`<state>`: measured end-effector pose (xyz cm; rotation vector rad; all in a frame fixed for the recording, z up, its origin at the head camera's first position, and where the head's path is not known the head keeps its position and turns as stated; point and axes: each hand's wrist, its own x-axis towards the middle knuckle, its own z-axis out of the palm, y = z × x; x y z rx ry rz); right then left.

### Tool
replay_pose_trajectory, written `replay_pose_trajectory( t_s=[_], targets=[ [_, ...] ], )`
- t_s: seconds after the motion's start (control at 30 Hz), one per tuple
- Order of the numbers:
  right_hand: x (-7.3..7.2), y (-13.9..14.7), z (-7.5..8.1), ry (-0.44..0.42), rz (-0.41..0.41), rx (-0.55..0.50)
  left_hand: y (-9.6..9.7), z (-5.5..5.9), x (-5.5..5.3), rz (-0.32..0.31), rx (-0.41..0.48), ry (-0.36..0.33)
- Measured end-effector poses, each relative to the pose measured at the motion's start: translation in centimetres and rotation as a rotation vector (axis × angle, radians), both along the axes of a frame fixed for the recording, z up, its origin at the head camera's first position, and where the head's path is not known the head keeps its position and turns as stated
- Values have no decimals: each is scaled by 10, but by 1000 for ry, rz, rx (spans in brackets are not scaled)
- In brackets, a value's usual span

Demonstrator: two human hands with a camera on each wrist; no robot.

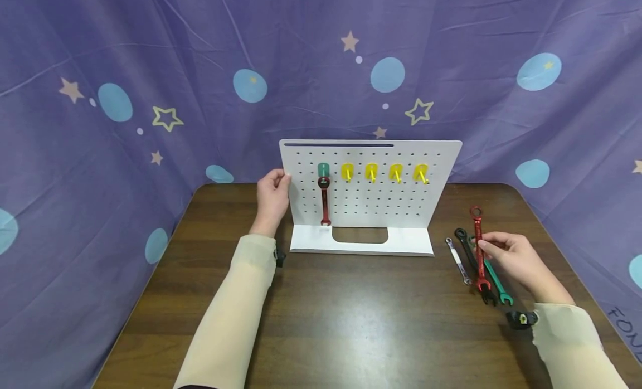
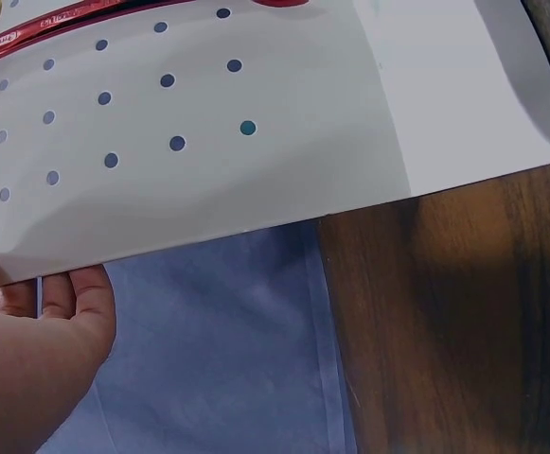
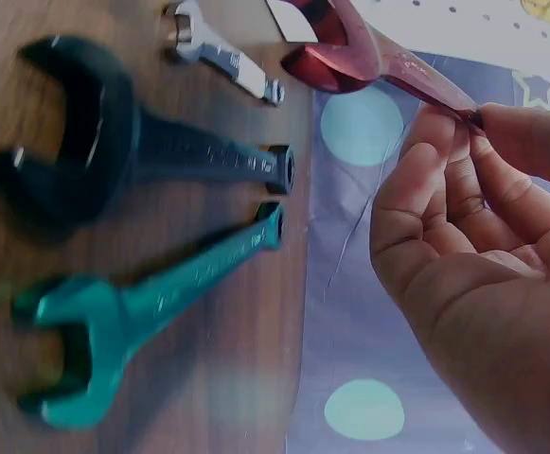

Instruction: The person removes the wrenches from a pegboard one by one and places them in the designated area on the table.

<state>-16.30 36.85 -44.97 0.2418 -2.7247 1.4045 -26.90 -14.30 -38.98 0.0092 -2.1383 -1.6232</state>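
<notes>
My right hand [image 1: 516,261] pinches a red combination wrench [image 1: 478,249] between thumb and fingers, raised over the table's right side. Below it lie a black wrench [image 3: 199,161], a green wrench [image 3: 151,312] and a small silver wrench [image 1: 458,261]. A white pegboard [image 1: 371,205] stands at the table's back. With thumb and fingers, my left hand [image 1: 272,202] grips its left edge, also visible in the left wrist view. Another red wrench [image 1: 325,205] hangs by its ring end from the green hook [image 1: 323,170].
Several yellow hooks [image 1: 371,171] run in a row to the right of the green one. The pegboard's base has a cutout and sits on the brown wooden table [image 1: 351,322]. Behind hangs a purple curtain [image 1: 311,60] with stars and blue spots.
</notes>
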Motion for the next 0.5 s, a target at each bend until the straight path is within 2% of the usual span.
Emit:
replay_pose_trajectory(
  t_s=[0.3,0.5],
  targets=[
    [3,23,-6,-48,-16,82,0,0,-1,9,-4,-5],
    [7,32,-8,-102,4,44,-1,-1,-1,8,-3,-11]
  ],
)
